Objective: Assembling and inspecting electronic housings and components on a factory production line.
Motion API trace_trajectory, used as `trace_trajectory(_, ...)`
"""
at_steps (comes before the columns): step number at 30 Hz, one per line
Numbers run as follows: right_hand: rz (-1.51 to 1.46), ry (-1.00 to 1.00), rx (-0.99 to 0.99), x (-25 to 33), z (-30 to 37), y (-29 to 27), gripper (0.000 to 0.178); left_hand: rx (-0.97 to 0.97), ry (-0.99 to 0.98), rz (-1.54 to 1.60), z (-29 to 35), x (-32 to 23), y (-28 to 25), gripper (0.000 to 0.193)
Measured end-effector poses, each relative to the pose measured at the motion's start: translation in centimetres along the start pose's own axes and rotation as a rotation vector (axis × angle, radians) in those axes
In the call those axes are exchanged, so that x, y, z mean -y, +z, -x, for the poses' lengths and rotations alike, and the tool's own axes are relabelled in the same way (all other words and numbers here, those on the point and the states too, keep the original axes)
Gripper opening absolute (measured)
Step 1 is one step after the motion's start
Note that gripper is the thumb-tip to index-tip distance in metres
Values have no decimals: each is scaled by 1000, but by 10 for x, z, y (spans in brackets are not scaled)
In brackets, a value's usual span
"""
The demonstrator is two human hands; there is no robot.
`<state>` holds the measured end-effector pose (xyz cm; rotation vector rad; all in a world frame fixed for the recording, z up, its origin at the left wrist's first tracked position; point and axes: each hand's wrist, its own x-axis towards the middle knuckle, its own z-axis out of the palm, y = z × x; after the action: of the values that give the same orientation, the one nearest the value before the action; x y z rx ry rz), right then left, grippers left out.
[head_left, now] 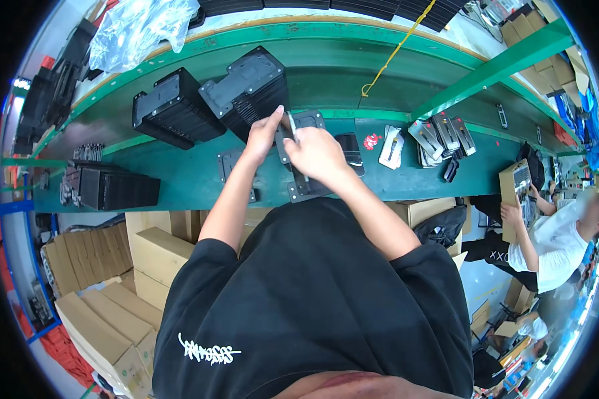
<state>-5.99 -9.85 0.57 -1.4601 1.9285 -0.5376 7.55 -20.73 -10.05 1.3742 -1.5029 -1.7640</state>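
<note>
Both my hands work close together over the green bench, in front of the stacks of black plates. My left hand [263, 137] is closed, thumb and fingers pinched at the edge of a dark piece whose kind I cannot make out. My right hand [317, 154] is closed around a slim silvery strip [292, 125] that points up and away; its kind is unclear. Under my hands lies a black plate [309, 191], partly hidden by them. Another black plate [229, 163] lies left of my left wrist. Just beyond stands a tall stack of black plates [249, 83].
A second stack [180, 103] stands left, more black parts [116, 186] at far left. To the right lie a black phone-like slab [350, 150], red bits [371, 141] and silvery flat pieces [427, 141]. A green post [499, 70] slants over the bench. Another person holds a carton [510, 193] at right.
</note>
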Motion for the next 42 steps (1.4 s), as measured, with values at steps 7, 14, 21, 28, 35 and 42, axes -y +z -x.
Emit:
trace_trajectory(7,-19,-69,-66,-2,5,2,36,-72,-5,40,7,-13,5,52)
trace_trajectory(14,-218,-177,-3,7,29,-31,37,-94,69,10,-8,-8,-8,51)
trace_trajectory(21,-641,-72,137,-95,28,-108,22,-165,-17,34,2,10,2,48)
trace_trajectory(28,-359,-86,71,-307,-25,16,40,-334,153,-160,12,-5,12,52)
trace_trajectory(35,-42,117,100,-331,-80,74,52,-552,142,-621,54,-29,54,100)
trace_trajectory(42,-398,-417,129,-221,5,6,71,-447,-278,-1231,76,-69,115,132)
